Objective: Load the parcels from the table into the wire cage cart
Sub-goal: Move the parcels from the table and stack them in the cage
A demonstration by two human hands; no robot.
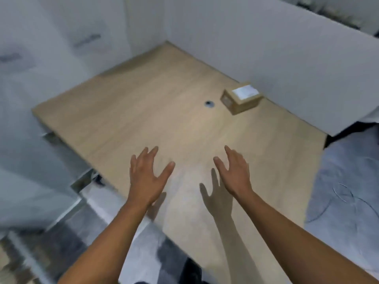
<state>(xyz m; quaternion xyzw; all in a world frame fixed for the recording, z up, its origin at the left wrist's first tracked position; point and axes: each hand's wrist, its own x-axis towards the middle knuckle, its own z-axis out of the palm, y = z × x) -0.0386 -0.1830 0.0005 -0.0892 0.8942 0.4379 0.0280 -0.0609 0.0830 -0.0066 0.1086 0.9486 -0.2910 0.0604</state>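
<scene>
Parcel (241, 97), just one, is sitting in the upper right of the frame on a light wooden table (143, 119). It is a small brown cardboard box lying flat, and one white label (245, 92) is covering most of its top face. The box is resting near the table's far right edge, just beside a white partition wall (297, 74) running along that edge; blur is hiding whether the two are touching. One small dark round hole (209, 103) is showing in the tabletop just left of the box. Two bare hands are reaching forward in the lower centre of the frame, well apart from the parcel. The left hand (146, 175) is stretching out with its fingers straight and spread, gripping nothing. The right hand (233, 171) is lying beside it, fingers straight and slightly parted, thumb side turned inward, also gripping nothing. A strip of bare wood is separating the two hands, and the right hand's shadow (215, 195) is falling on the wood between them. A second white wall (61, 68) is standing across the upper left of the frame, meeting the first at the table's far corner. Near the left edge, a few shiny metal pieces (80, 183) are showing beside the table, too blurred to identify. Pale grey floor (344, 181) is filling the lower right of the frame.
</scene>
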